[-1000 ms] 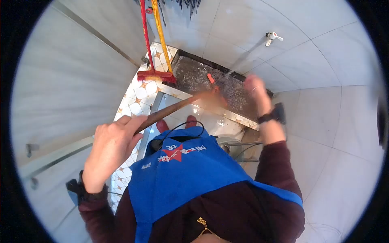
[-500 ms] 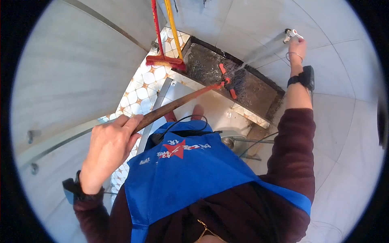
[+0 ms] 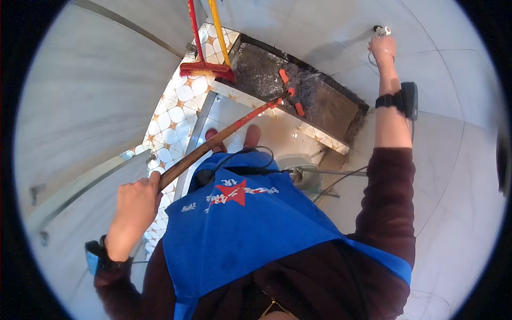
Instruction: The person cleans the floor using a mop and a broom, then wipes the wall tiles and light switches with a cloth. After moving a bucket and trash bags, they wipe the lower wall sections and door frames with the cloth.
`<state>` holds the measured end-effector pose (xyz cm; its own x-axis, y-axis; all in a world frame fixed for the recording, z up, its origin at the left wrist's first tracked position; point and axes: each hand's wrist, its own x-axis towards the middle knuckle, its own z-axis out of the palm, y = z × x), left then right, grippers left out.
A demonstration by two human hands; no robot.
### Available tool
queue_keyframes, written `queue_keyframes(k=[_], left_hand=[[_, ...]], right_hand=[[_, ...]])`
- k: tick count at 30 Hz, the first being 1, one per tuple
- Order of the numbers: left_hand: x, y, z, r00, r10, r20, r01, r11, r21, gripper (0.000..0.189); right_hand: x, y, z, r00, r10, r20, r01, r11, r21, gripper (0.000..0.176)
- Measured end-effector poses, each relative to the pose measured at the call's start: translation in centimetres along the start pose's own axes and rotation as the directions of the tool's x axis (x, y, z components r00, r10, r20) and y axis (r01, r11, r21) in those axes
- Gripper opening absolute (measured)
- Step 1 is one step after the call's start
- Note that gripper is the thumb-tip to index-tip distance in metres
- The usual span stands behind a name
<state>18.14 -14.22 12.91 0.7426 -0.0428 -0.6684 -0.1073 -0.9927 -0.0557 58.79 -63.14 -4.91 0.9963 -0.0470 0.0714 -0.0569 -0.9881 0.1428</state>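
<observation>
My left hand (image 3: 136,205) is closed around the wooden handle of a mop (image 3: 213,140), which runs away from me up to the right. The mop's orange-red clamp (image 3: 290,93) and dark, wet strands lie in a dirty, low-walled basin (image 3: 256,69). High on the right wall, the fingers of my right hand (image 3: 383,49) are closed on a small tap (image 3: 385,32); they partly cover it.
A red-headed broom (image 3: 205,70) and a yellow pole (image 3: 220,34) stand at the basin's left end. Patterned tiles (image 3: 184,93) cover the floor. A pale bucket (image 3: 309,178) is beside my blue apron (image 3: 240,229). Walls close in on both sides.
The water stream that ran from the tap onto the mop no longer shows clearly. My right hand has turned at the tap. My left hand and the mop handle have shifted down and left.
</observation>
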Motion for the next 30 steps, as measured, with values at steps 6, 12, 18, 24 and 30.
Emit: queue_keyframes(k=[6, 12, 18, 24, 30], left_hand=[[-1.5, -0.3, -2.9, 0.994, 0.107, -0.029, -0.106, 0.994, 0.007, 0.036], [-9.8, -0.2, -11.0, 0.979, -0.177, 0.104, 0.175, 0.984, 0.026, 0.043], [-14.9, 0.7, -18.2, 0.962, -0.238, 0.137, 0.235, 0.971, 0.036, 0.035], [-17.5, -6.8, -18.2, 0.95, -0.241, 0.197, 0.272, 0.95, -0.15, 0.036], [-14.5, -9.3, -20.7, 0.981, 0.022, 0.191, -0.035, 0.997, 0.064, 0.033]], right_hand=[[-7.2, -5.2, 2.4, 0.913, 0.405, -0.035, -0.018, 0.128, 0.992, 0.032], [-33.5, -20.3, 31.1, 0.831, -0.297, 0.47, -0.5, -0.03, 0.865, 0.066], [-31.2, -30.0, 18.2, 0.372, -0.279, 0.885, -0.475, -0.877, -0.077, 0.033], [-32.4, -33.6, 11.7, 0.28, -0.374, 0.884, -0.597, -0.789, -0.144, 0.016], [-34.1, -31.2, 10.4, 0.331, -0.451, 0.829, -0.402, -0.862, -0.308, 0.016]])
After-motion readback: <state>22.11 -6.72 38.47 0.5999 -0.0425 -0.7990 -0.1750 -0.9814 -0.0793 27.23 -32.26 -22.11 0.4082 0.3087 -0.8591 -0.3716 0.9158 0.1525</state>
